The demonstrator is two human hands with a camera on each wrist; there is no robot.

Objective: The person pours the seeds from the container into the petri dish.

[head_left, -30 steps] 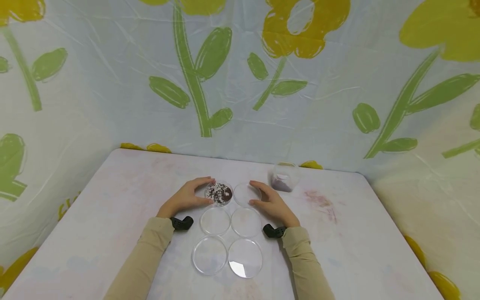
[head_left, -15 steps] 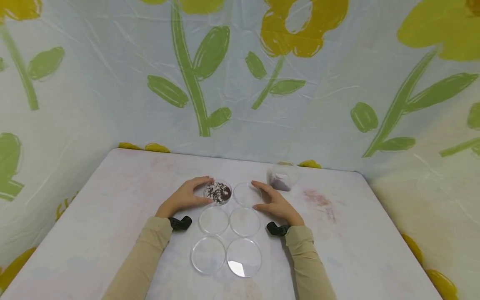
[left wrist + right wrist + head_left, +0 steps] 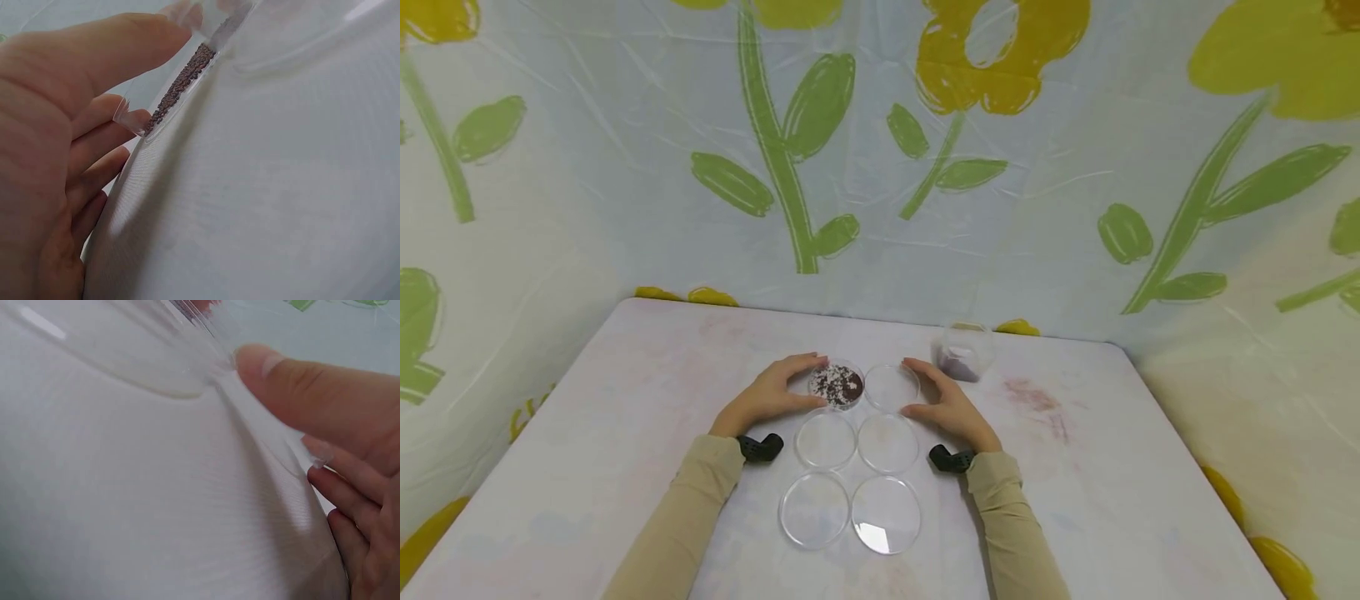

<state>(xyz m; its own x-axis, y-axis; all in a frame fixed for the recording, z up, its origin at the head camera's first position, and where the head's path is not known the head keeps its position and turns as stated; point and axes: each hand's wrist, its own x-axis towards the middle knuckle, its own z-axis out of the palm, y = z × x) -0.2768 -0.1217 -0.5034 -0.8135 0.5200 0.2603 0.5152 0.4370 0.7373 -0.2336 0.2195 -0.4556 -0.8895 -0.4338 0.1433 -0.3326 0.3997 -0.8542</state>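
In the head view, my left hand (image 3: 767,396) holds a round clear petri dish of small dark grains (image 3: 837,385) between thumb and fingers. White patches show among the grains. The left wrist view shows the brown grains (image 3: 181,84) piled along the dish's low side, with my thumb over its near edge. My right hand (image 3: 951,410) grips the edge of a clear petri dish (image 3: 891,388) beside it, and the two rims appear to touch. In the right wrist view my thumb (image 3: 269,375) presses that dish's rim; its far side is out of frame.
Nearer me, clear round dishes lie in two rows: a left one (image 3: 826,440) and right one (image 3: 887,443), then another left (image 3: 815,510) and right one (image 3: 886,514). A clear container (image 3: 962,354) with dark contents stands at the table's back, before a flowered cloth.
My right hand shifted slightly right, then came back left against its dish. That dish now sits a little closer to the grain-filled one. My left hand has barely moved.
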